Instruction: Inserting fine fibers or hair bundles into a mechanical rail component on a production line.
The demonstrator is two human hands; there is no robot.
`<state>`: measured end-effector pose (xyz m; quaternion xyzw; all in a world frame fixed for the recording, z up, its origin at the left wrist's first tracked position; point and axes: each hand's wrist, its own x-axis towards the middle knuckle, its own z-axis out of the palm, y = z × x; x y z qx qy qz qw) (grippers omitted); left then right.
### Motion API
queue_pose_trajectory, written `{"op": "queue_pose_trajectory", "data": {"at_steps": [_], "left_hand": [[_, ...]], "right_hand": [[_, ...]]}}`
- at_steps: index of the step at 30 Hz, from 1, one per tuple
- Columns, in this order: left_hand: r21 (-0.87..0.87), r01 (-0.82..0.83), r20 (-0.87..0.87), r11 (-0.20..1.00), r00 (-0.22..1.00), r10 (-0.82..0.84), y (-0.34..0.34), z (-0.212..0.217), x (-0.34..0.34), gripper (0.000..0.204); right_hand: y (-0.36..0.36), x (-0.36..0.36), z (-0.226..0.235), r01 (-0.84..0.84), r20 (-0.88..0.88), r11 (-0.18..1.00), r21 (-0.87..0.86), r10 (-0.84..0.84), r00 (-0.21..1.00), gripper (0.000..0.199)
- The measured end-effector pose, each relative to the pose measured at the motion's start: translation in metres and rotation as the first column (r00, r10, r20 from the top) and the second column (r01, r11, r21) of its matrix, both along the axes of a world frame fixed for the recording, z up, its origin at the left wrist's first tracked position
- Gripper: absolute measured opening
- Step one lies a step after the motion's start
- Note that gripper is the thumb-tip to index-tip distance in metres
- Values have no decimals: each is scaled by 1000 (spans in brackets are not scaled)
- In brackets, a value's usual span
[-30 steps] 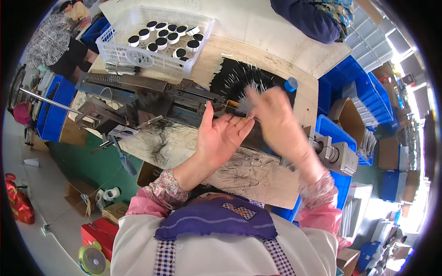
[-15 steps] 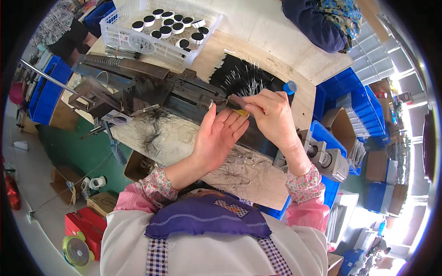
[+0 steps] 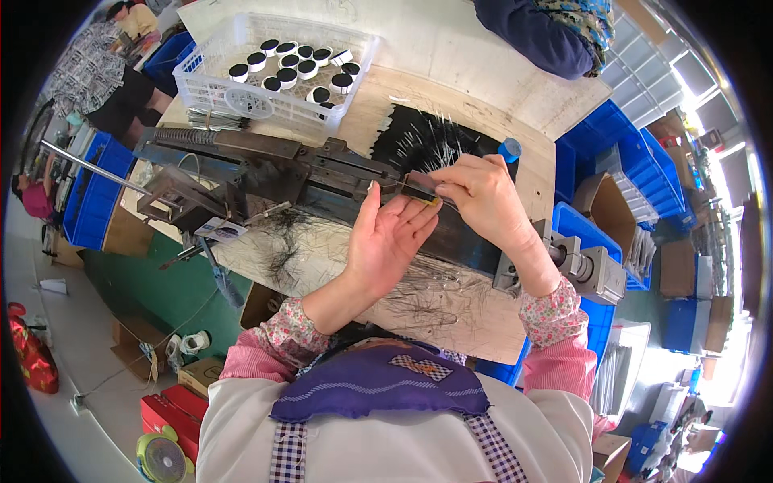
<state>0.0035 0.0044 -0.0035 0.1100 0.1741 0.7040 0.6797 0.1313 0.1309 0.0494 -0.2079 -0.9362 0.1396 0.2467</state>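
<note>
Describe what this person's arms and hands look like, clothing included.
Both hands are bare, no gloves: left hand, right hand. Each forearm ends in a gathered floral cuff over pink sleeves. No rings or watch are visible.

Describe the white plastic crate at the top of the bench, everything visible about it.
The white plastic crate is a shallow rectangular basket with lattice walls and a slotted floor, sitting upright on the pale wooden bench at its far left end. It holds about a dozen short round pieces, black on top with white rims, clustered toward its far side; the near part shows bare floor. Neither hand touches it. The dark metal machine lies just in front of it.
</note>
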Motion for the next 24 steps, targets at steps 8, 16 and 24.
{"op": "queue_pose_trajectory", "data": {"at_steps": [8, 16, 24], "left_hand": [[-23, -26, -5, 999, 1000, 26, 0, 2, -1, 70], [-49, -41, -32, 998, 999, 39, 1, 4, 3, 66], [-47, -51, -48, 998, 998, 48, 0, -2, 3, 66]], "right_hand": [[-5, 6, 4, 32, 55, 999, -24, -31, 998, 8], [-7, 18, 1, 37, 24, 998, 52, -38, 999, 9], [-3, 28, 5, 13, 34, 997, 74, -15, 999, 11]]}}
